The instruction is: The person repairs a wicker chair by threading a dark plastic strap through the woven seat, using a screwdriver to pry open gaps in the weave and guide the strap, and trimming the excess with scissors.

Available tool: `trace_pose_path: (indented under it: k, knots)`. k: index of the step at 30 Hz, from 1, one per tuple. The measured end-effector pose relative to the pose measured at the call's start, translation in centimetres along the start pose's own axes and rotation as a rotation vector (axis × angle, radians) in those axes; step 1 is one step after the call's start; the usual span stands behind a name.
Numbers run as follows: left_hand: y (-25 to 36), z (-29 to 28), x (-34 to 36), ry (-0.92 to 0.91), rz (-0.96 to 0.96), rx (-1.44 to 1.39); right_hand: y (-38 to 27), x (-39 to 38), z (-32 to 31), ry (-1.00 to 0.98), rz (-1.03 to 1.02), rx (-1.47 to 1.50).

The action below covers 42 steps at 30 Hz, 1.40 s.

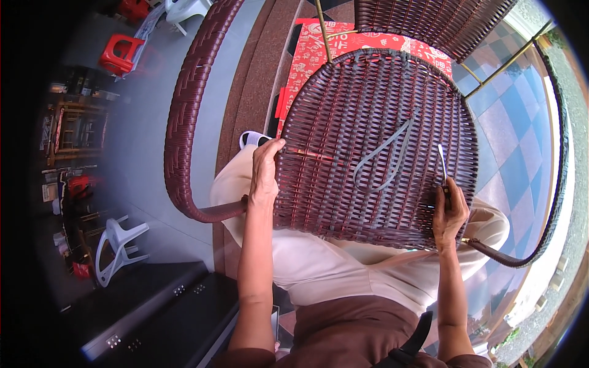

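A dark brown wicker chair rests across my lap, its round woven seat point(368, 110) facing up. My left hand point(265, 170) is closed on the left rim of the seat, the thumb on top and the other fingers mostly hidden. Near the seat's right edge, my right hand point(451, 211) grips the dark handle of a small tool with a thin, flat metal shaft point(442, 161), much like a screwdriver, pointing away from me. Between the hands, a loop of thin grey weaving strip point(362, 158) lies on the weave, with one end running up to the right.
Curved armrests, left point(184, 116) and right point(561, 153), flank the seat; the backrest point(429, 24) rises beyond. Underneath lies a red patterned mat point(310, 52). At left are a white plastic chair point(116, 248), a red stool point(119, 55) and a black box-like surface point(153, 306).
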<state>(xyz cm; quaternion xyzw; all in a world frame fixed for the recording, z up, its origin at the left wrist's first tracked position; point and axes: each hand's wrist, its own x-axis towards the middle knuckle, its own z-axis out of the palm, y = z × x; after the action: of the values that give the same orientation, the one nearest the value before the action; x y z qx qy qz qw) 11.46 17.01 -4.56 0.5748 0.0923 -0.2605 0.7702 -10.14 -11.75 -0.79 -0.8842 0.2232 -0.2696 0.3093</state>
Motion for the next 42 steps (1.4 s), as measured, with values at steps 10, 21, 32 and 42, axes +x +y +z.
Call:
trace_pose_path:
  k: [10,21,32,42]
  knots:
    - [0.4,1.0,-0.8,-0.008,0.083,0.007,0.5,-0.2,0.0,-0.012,0.004,-0.01]
    - [0.3,1.2,-1.0,-0.014,0.069,-0.065,0.1,0.0,0.0,0.002,-0.007,-0.01]
    - [0.8,1.2,-0.1,-0.06,0.052,0.016,0.0,0.1,0.0,-0.003,-0.001,-0.029]
    - [0.6,1.2,-1.5,0.007,0.094,0.035,-0.1,0.1,0.0,-0.003,0.023,-0.018]
